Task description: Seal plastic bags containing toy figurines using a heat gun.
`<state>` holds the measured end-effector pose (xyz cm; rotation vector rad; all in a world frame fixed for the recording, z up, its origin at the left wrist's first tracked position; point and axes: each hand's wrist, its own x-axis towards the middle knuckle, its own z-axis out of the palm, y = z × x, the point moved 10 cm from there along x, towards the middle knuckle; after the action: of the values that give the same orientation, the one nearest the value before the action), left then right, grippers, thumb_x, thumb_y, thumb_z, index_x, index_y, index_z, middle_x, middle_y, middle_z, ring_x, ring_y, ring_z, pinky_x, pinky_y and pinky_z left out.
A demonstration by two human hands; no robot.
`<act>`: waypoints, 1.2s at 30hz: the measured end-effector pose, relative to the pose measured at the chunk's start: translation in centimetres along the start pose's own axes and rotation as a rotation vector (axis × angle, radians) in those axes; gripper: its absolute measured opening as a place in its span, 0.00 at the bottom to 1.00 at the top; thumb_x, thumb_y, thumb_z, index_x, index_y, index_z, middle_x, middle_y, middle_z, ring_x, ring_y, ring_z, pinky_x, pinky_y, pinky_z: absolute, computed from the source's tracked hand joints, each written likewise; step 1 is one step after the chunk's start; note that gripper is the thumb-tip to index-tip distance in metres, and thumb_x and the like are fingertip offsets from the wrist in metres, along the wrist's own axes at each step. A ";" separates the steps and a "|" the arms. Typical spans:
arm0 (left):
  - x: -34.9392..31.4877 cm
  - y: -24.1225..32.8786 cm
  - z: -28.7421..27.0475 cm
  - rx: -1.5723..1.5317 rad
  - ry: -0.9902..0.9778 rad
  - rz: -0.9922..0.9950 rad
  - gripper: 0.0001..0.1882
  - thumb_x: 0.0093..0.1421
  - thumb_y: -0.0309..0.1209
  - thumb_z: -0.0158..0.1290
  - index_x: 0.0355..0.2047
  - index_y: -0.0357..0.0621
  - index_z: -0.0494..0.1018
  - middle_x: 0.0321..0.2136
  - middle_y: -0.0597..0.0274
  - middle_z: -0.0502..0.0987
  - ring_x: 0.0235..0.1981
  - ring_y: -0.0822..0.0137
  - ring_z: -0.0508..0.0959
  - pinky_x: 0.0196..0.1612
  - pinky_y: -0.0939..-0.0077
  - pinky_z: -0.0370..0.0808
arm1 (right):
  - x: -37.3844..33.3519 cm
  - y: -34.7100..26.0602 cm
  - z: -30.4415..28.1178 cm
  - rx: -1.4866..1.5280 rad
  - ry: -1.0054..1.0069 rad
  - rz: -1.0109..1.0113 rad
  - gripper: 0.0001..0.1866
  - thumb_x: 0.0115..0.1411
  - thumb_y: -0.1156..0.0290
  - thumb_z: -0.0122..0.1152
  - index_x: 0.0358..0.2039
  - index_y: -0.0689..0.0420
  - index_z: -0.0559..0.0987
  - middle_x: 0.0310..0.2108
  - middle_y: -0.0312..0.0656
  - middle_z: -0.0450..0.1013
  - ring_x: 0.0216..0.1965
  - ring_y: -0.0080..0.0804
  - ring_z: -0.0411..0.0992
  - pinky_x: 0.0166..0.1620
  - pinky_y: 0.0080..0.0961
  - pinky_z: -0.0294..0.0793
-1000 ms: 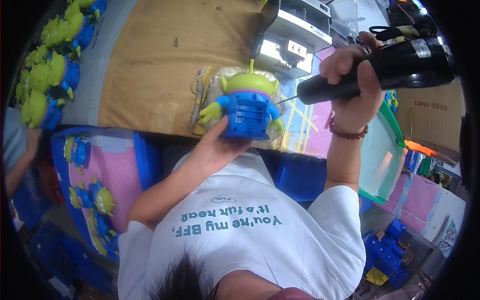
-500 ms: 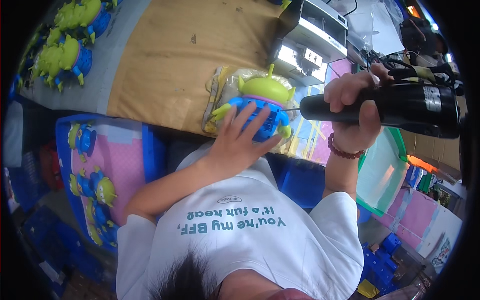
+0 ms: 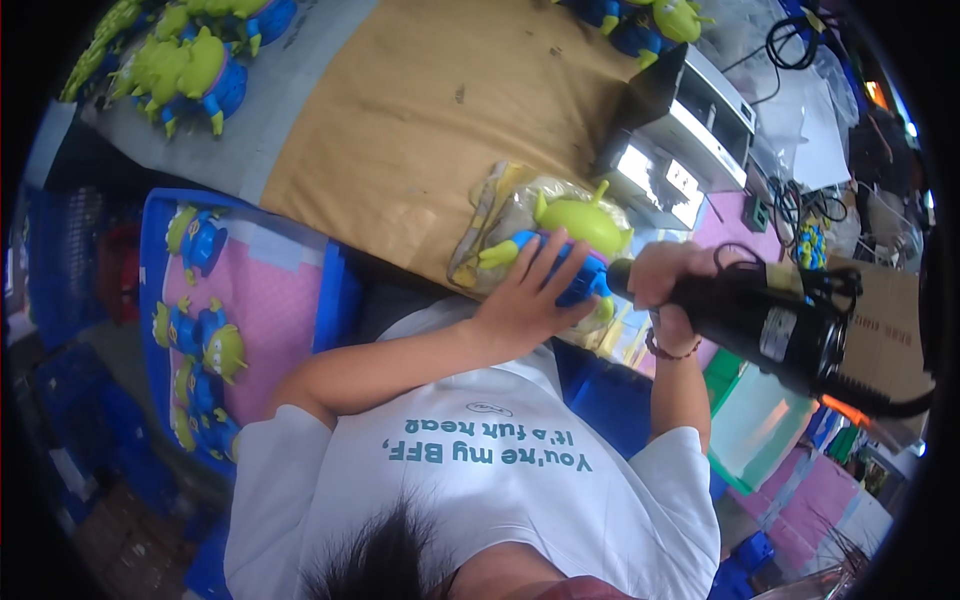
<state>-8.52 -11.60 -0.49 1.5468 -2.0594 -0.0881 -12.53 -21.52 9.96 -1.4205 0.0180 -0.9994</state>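
Note:
A green alien-shaped toy with a blue body (image 3: pixel 580 222) lies at the near edge of the brown work surface (image 3: pixel 400 130), on clear plastic bags (image 3: pixel 490 225). My left hand (image 3: pixel 525 295) lies spread over the toy's blue body and holds it. My right hand (image 3: pixel 665 290) grips a black electric screwdriver (image 3: pixel 770 325). The screwdriver's front end points left at the toy's side. Its tip is hidden behind the toy and my fingers.
A grey machine (image 3: pixel 680 130) stands behind the toy. More green-and-blue toys (image 3: pixel 190 70) lie at the far left. A blue crate with a pink sheet (image 3: pixel 270 300) holds several toys at my left. A green tray (image 3: pixel 750 420) and a cardboard box (image 3: pixel 900 330) are on the right.
My left hand has shifted from under the toy to lie over its blue body. My right hand has lowered the screwdriver and brought its front end to the toy's side.

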 end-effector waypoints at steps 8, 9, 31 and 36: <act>0.1 0.0 0.0 -0.030 0.032 -0.015 0.18 0.53 0.37 0.51 0.45 0.62 0.75 0.62 0.39 0.56 0.62 0.35 0.56 0.61 0.41 0.55 | -0.1 0.1 0.7 0.005 -0.104 0.031 0.23 0.42 0.83 0.62 0.41 0.56 0.71 0.25 0.40 0.71 0.23 0.34 0.72 0.28 0.28 0.72; 0.1 0.0 -0.1 -0.037 0.039 -0.014 0.17 0.53 0.37 0.51 0.45 0.62 0.75 0.61 0.39 0.56 0.62 0.35 0.56 0.61 0.41 0.56 | -0.3 0.4 0.5 0.015 -0.104 0.037 0.23 0.42 0.83 0.62 0.41 0.56 0.71 0.25 0.40 0.71 0.23 0.34 0.72 0.28 0.28 0.72; -4.6 -9.6 -1.4 -0.690 0.319 -0.485 0.33 0.59 0.38 0.56 0.60 0.35 0.59 0.59 0.41 0.63 0.60 0.48 0.65 0.61 0.61 0.60 | 8.0 -3.0 -12.8 -0.360 0.477 -0.041 0.18 0.54 0.81 0.59 0.43 0.71 0.66 0.21 0.46 0.72 0.22 0.34 0.73 0.32 0.30 0.74; -4.7 -10.1 -1.1 -0.582 0.335 -0.419 0.26 0.64 0.40 0.50 0.56 0.37 0.66 0.56 0.42 0.67 0.57 0.49 0.69 0.59 0.63 0.63 | 8.9 1.0 -13.8 -0.417 0.463 0.178 0.18 0.53 0.74 0.62 0.41 0.69 0.69 0.21 0.43 0.72 0.22 0.32 0.72 0.28 0.26 0.72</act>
<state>1.57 -10.41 -5.10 1.4624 -1.2741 -0.5005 -14.19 -37.86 10.86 -1.4939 0.7162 -1.1992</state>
